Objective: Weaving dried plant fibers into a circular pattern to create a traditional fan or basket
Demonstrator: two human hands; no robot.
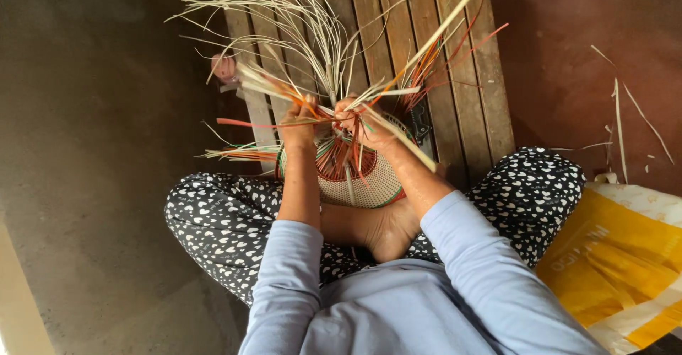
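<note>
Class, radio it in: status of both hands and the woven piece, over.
Left hand and right hand both gripping loose strips at the half-woven basket rim. Basket in lap, above the wooden slats. Nothing blocking.

The half-made basket [362,181] is tightly woven pale straw, matt and finely ribbed, its loose strips [312,49] dry, stiff fibre in cream, orange and green, over a slatted pallet [426,42] of rough unpainted wood and a dull, grainy concrete floor [92,135], beside a glossy yellow woven-plastic sack [618,255].
</note>
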